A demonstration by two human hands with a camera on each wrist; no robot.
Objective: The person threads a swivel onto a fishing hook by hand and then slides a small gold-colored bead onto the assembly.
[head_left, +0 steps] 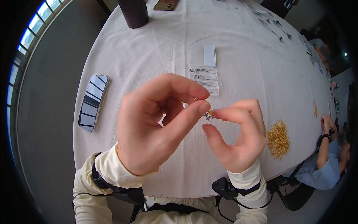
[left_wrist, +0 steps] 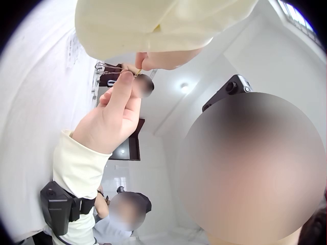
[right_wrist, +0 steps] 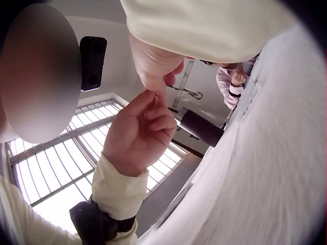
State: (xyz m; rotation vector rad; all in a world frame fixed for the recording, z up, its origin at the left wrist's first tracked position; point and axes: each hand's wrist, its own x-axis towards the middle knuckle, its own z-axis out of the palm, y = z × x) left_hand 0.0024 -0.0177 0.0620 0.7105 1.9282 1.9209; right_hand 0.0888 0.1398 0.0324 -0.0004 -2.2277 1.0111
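My left hand [head_left: 149, 123] pinches a small gold-coloured metal piece [head_left: 211, 113] between thumb and index fingertip. Silvery bent wire [head_left: 208, 117] shows just under it in the head view; the rest is hidden by fingers. From the right wrist view, a dark looped wire [right_wrist: 193, 94] sticks out past the fingertips. My right hand [head_left: 240, 134] meets the left from the side. Its bent index fingertip is right at the gold piece, while the thumb stands apart below it, with a gap between. Beyond the hands lies a clear compartment case [head_left: 212, 71] with dark looped wires in it.
A heap of thin gold-coloured pieces [head_left: 278, 140] lies right of my right hand. A phone [head_left: 93, 102] lies at left; a dark cup [head_left: 134, 13] and another phone [head_left: 166, 4] stand farther off. Another person [head_left: 322, 164] sits at the right table edge.
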